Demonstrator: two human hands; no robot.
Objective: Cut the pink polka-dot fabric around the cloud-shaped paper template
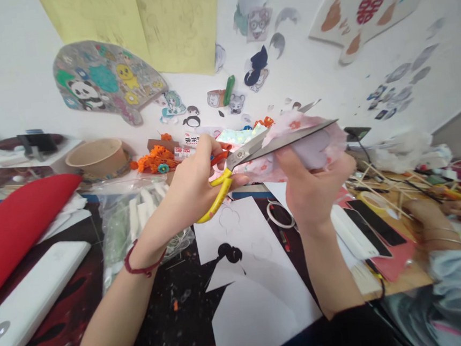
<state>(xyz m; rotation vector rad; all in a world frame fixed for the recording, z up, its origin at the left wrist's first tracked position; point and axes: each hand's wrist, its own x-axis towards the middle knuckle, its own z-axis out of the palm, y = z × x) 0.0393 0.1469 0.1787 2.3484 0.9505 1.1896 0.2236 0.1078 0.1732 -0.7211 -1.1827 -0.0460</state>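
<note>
Left hand (193,184): fingers curled around scissors (240,154). Right hand (313,198): fingers closed, pinching pink fabric (291,124) beside scissors, likely for tension.

Scissors (221,195) yellow-handled, orange-red too — floral fabric (262,166) pale pink with reddish blossoms — bracelet (144,265) dark red

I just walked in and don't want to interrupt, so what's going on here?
The left hand holds yellow-handled scissors, their blades open with pink patterned cloth between them. The right hand grips that cloth together with a greyish-purple piece lying against it. Both hands are raised above white paper on a dark tabletop. Off to the right, another person's hand is over a cluttered wooden surface.
</note>
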